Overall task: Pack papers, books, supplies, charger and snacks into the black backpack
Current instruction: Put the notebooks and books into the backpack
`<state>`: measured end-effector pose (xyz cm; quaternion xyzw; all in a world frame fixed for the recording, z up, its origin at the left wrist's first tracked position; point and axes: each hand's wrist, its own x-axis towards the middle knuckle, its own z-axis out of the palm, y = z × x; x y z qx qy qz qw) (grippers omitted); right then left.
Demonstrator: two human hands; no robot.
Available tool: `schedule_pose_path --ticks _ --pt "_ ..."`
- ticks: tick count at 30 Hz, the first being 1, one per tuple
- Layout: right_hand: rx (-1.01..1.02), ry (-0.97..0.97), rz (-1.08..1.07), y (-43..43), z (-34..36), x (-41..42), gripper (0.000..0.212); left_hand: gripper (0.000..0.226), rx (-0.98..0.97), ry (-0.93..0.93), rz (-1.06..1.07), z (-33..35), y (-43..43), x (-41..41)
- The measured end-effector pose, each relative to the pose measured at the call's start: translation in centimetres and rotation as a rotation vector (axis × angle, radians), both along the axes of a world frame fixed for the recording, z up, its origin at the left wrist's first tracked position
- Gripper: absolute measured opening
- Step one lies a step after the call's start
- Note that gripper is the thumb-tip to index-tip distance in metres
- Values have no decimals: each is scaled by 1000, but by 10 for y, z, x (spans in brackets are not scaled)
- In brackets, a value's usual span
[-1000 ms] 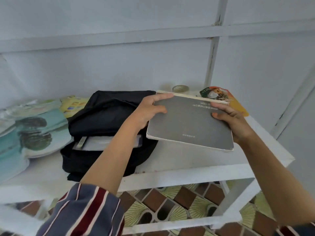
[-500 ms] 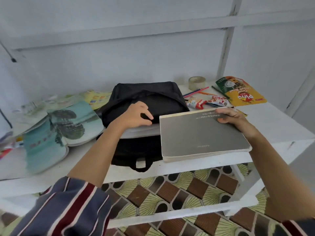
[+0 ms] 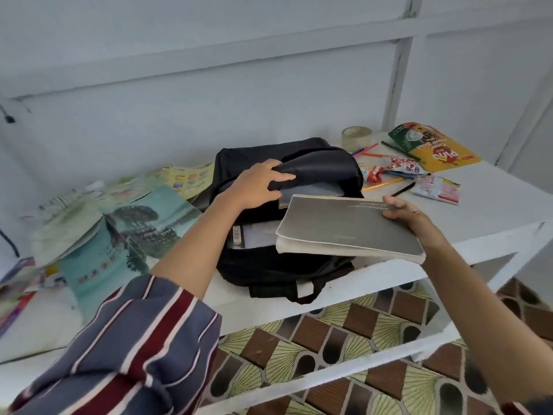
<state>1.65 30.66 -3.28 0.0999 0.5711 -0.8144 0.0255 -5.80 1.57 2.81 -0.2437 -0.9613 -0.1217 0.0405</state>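
The black backpack (image 3: 317,163) lies on the white table (image 3: 493,205), its mouth facing me. My left hand (image 3: 260,187) grips the upper flap and lifts it, showing papers and a white sheet inside. My right hand (image 3: 410,217) holds the right edge of a thick grey book (image 3: 344,226), whose left end rests over the bag's opening. Teal-covered books (image 3: 140,223) and leaflets lie to the left of the bag. Snack packets (image 3: 434,145), pencils (image 3: 380,184) and a tape roll (image 3: 356,137) lie to its right.
A pale wall with white battens stands close behind the table. Patterned brown and yellow floor tiles (image 3: 329,339) show through the table frame below. A dark cable (image 3: 9,118) hangs at the far left. My striped sleeve (image 3: 125,348) fills the lower left.
My left hand has let go of the grey book and taken hold of the backpack flap, raising it. My right hand has brought the book left, over the bag's opening.
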Motion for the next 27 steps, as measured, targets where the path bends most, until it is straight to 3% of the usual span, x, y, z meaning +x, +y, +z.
schedule_pose_path --ticks 5,10,11,16,18,21,24,27 --pt "-123 50 -312 -34 4 2 27 45 54 56 0 3 0 1" --pt "102 25 -466 -79 5 -7 14 43 94 53 -3 7 3 4" --pt "173 35 -443 -89 4 -9 20 44 104 46 1 8 2 3" --pt "400 -70 -24 -111 5 -23 84 45 124 7 -3 10 0 -2" --pt "559 -129 213 -95 18 -24 97 47 130 1 -2 9 -2 -4" --pt "1037 -123 486 -65 41 -17 80 48 156 -14 -5 8 -4 -7" --pt "1602 209 370 -60 46 -20 68 48 167 -19 -8 6 -5 -10" --pt "1656 552 630 -81 26 -25 65 51 200 -41 -3 6 -6 -14"
